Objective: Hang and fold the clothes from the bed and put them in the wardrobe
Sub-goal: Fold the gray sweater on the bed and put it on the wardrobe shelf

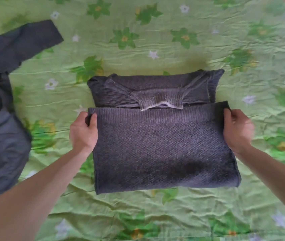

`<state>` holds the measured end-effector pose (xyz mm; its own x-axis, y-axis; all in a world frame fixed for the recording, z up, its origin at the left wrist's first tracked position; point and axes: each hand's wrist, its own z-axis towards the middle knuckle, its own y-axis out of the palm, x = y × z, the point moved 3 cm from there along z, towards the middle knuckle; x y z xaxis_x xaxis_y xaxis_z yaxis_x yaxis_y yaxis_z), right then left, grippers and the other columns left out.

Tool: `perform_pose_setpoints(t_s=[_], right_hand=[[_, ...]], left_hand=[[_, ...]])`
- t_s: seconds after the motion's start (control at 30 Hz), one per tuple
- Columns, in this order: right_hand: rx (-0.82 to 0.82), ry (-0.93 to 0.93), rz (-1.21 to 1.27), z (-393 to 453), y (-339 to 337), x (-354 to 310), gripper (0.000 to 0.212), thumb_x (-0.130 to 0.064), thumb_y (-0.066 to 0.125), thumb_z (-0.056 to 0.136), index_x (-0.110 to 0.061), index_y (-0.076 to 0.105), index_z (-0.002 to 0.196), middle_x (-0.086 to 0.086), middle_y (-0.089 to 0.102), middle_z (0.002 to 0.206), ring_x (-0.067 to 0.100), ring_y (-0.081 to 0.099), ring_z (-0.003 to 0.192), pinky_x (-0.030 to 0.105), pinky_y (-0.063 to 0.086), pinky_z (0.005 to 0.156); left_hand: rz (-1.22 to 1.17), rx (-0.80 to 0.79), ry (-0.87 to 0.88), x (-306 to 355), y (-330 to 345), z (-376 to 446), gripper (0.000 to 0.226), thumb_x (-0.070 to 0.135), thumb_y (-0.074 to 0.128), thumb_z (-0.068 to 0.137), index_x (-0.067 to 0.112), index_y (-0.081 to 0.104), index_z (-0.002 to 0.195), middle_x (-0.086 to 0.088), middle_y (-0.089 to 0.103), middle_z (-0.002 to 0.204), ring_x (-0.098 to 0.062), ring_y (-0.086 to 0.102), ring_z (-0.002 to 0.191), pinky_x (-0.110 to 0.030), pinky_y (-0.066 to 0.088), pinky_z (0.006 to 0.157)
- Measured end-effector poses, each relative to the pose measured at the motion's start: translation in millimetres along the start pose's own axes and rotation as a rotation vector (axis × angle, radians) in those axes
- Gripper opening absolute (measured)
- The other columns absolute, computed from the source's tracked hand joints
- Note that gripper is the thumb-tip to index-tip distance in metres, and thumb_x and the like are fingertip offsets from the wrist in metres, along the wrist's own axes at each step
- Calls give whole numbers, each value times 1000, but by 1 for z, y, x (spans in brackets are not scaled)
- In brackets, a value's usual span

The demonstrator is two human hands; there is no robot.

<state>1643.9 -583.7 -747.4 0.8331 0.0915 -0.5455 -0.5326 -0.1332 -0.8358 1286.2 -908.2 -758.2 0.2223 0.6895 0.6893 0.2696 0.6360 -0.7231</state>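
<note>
Two bare forearms enter from the bottom corners of the head view and reach forward over the bed, which is covered with a wrinkled light-green sheet [155, 40] printed with darker green leaves and small white star-shaped flowers.

The dark grey-blue knitted sweater [164, 148] lies flat on the sheet in the centre, between the two forearms. Its lower part is folded up over the body, so the ribbed hem forms a straight edge running across the garment from one hand to the other.

The left hand [83, 131] grips the left corner of that folded hem: the thumb lies on top of the knit and the fingers are curled beneath it. The right hand [237, 129] grips the right corner in the same manner, thumb on top and fingers wrapped around the edge. The right hand is slightly blurred.

Just beyond the hem edge, the upper part of the sweater shows. The ribbed collar, with a paler inner edge, sits at the centre, and the shoulder sections are tucked inward on each side.

At the left edge, well apart from the sweater, a crumpled dark grey garment of smooth fabric [2, 119] lies on the sheet, one sleeve extending toward the far side.

No brand, label or legible writing can be read.
</note>
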Motion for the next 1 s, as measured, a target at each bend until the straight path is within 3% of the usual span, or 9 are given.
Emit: perform_pose_setpoints(t_s=[0.17,0.27,0.4,0.5,0.57,0.67,0.77,0.9,1.0], right_hand=[[-40,-16,-75,-2,4,-3,37,-48,52,103,-17,68,114,7,74,110,35,56,116,45,34,105],[8,-229,-125,-12,-5,-2,40,-46,49,106,-15,58,129,11,62,125,35,49,118,46,34,99],[24,-724,-196,-47,-26,0,38,-34,48,107,-5,63,126,18,60,122,41,55,111,48,38,95],[-107,-1087,-247,-87,-35,17,41,-34,50,108,-7,71,130,16,63,128,39,61,114,47,44,98],[-290,-1217,-329,-109,-34,35,53,-45,48,108,-12,59,147,13,56,148,35,57,132,44,42,108],[-496,-1217,-609,-127,-24,62,76,-66,36,105,-22,24,166,8,27,171,28,29,157,46,32,121],[-514,-1132,-689,-133,-19,68,76,-64,35,104,-26,15,168,8,13,175,28,17,160,50,31,123],[-508,-1123,-656,-137,-21,67,87,-40,57,93,-24,17,167,8,15,174,30,20,160,49,27,123],[-464,-1024,-635,-140,-30,64,97,-22,76,84,-24,25,166,8,23,172,30,27,157,47,27,122]], left_hand=[[39,-10,-85,1,9,-5,26,39,62,105,14,59,101,-2,61,81,-35,62,83,-36,41,72],[68,27,-65,12,10,-26,42,34,67,101,8,49,129,-14,56,117,-34,56,107,-43,44,89],[391,46,474,26,0,-77,29,27,58,104,6,55,123,-18,54,117,-37,50,107,-52,41,90],[479,-237,897,16,-1,-126,28,30,48,106,9,64,117,-11,58,115,-34,58,102,-45,43,87],[535,-412,980,1,-2,-150,41,38,45,108,9,67,126,-11,62,123,-34,62,110,-45,46,94],[633,-569,923,-17,-11,-166,66,50,51,103,10,51,155,-14,53,150,-34,53,137,-48,41,116],[687,-657,908,-23,-24,-168,82,39,60,95,12,29,166,-11,30,171,-29,34,157,-49,27,127],[738,-676,841,-18,-30,-165,109,-1,87,62,5,40,160,-15,33,169,-32,37,154,-52,36,123],[756,-609,830,-14,-35,-166,105,-17,87,48,-6,54,147,-22,46,160,-38,49,146,-58,49,112]])
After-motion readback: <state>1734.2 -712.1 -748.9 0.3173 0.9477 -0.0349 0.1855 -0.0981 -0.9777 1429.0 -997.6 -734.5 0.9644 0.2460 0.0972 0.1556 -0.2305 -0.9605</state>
